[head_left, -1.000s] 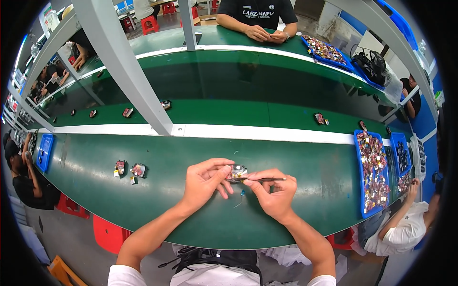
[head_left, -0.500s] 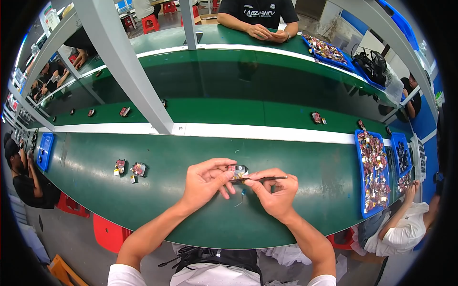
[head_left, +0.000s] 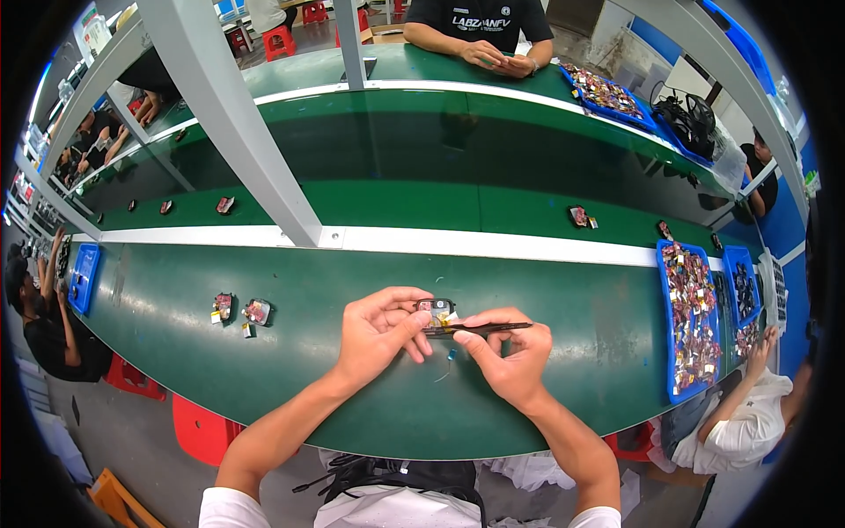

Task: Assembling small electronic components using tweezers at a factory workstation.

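Note:
Above the middle of the green table, my left hand (head_left: 383, 330) is closed on a small electronic device (head_left: 437, 307) with a black casing and a circuit board showing. My right hand (head_left: 510, 354) pinches dark tweezers (head_left: 493, 327), whose tips point left at the device's lower edge, by a yellow piece. Whether the tips touch it is too small to tell. A tiny blue piece (head_left: 452, 354) lies on the table just below the tweezers. Two similar devices with yellow-white tabs, a left one (head_left: 222, 307) and a right one (head_left: 257, 311), rest to the left of my hands.
A blue tray (head_left: 691, 326) full of small parts stands at the right, beside a smaller blue tray (head_left: 742, 283). Past the white rail (head_left: 493, 246) runs a green conveyor belt (head_left: 422, 204) carrying several devices. A grey post (head_left: 238, 123) rises at left. Other people sit around.
The devices on the conveyor belt have shifted slightly to the left. My hands stay nearly in place, with the device a little higher and tilted differently. A person at far left has raised an arm.

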The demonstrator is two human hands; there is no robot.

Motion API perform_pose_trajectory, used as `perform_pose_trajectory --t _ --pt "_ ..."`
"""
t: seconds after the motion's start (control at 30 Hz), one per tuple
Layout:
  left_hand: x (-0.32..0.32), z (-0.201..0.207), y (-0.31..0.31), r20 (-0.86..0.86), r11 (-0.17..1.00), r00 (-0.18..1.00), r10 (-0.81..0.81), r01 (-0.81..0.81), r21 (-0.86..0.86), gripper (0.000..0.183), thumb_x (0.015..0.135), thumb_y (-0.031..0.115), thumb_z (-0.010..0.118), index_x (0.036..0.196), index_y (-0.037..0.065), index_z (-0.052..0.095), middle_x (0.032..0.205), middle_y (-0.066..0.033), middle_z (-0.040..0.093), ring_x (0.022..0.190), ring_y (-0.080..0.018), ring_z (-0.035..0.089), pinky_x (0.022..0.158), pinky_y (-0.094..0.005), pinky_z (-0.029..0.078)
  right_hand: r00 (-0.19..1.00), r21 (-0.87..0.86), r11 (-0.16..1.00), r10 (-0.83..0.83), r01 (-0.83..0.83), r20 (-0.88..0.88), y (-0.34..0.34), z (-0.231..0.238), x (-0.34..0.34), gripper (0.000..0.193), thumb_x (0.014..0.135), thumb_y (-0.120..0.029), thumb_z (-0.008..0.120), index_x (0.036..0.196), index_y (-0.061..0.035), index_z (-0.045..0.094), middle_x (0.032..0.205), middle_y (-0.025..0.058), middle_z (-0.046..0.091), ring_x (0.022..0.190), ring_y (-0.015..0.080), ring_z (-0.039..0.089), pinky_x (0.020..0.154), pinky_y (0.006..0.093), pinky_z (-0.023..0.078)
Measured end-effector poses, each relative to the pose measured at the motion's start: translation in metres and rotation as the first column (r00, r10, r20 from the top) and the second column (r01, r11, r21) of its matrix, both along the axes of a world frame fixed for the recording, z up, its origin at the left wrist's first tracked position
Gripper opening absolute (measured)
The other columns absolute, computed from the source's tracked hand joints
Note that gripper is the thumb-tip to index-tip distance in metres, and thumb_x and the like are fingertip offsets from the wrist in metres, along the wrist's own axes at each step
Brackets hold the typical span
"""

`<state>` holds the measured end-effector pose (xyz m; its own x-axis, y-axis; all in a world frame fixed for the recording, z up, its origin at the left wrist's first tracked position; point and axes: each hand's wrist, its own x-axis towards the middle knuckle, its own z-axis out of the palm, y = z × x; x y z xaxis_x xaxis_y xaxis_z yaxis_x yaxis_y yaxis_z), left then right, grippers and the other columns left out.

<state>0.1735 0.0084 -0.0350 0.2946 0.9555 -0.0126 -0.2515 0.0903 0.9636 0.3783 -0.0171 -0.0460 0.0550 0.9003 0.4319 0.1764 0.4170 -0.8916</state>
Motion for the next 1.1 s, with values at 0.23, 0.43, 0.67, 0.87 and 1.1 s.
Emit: perform_pose_trajectory --t 0.23,0.43,0.67,0.87,1.1 --pt "0.001 0.001 0.0 0.022 1.0 1.0 0.008 -0.008 -0.026 0.026 0.097 0.002 0.065 0.12 -0.01 0.061 0.097 -0.0186 0.07 0.065 -0.021 0.071 0.051 -0.0283 0.059 0.994 0.119 0.993 -0.006 -0.007 0.111 0.001 0.002 -0.002 0.016 0.076 0.0 0.084 0.089 -0.0051 0.076 0.07 0.0 0.072 0.041 0.0023 0.04 0.043 0.0208 0.031" --pt "0.002 0.003 -0.003 -0.009 1.0 1.0 0.006 -0.007 -0.026 0.023 0.097 0.001 0.065 0.117 -0.01 0.061 0.096 -0.0178 0.069 0.064 -0.0193 0.071 0.051 -0.0276 0.059 0.99 0.167 0.985 0.008 -0.032 0.143 -0.001 0.009 -0.002 0.015 0.075 0.002 0.083 0.086 -0.0056 0.076 0.081 0.0043 0.077 0.04 0.0037 0.041 0.043 0.021 0.033" --pt "0.006 0.002 -0.005 -0.02 0.999 0.999 0.029 -0.03 -0.043 0.024 0.097 0.0 0.064 0.118 -0.01 0.059 0.095 -0.0171 0.069 0.064 -0.0178 0.07 0.05 -0.0267 0.058 0.989 0.164 0.986 0.015 -0.039 0.147 0.0 0.009 -0.003 0.015 0.074 0.003 0.083 0.084 -0.0055 0.075 0.082 0.0053 0.078 0.039 0.0043 0.042 0.042 0.0216 0.034" --pt "0.011 -0.003 -0.008 -0.08 0.998 0.996 0.047 -0.05 -0.04 0.019 0.097 -0.003 0.063 0.114 -0.01 0.059 0.091 -0.0157 0.068 0.061 -0.0168 0.069 0.047 -0.0262 0.056 0.987 0.196 0.978 0.039 -0.07 0.157 0.001 0.007 -0.004 0.015 0.075 0.004 0.081 0.084 -0.0064 0.076 0.082 0.0057 0.078 0.042 0.0074 0.049 0.043 0.0226 0.036" --pt "0.011 0.005 0.023 -0.26 0.99 0.956 0.137 -0.14 0.005 0.014 0.095 -0.003 0.062 0.107 -0.009 0.058 0.078 -0.0112 0.064 0.053 -0.0173 0.066 0.044 -0.0276 0.054 0.971 0.326 0.945 -0.063 -0.016 0.229 0.006 0.01 -0.004 0.019 0.071 0.005 0.083 0.085 -0.0047 0.076 0.088 0.0073 0.079 0.041 0.0062 0.047 0.044 0.022 0.039"
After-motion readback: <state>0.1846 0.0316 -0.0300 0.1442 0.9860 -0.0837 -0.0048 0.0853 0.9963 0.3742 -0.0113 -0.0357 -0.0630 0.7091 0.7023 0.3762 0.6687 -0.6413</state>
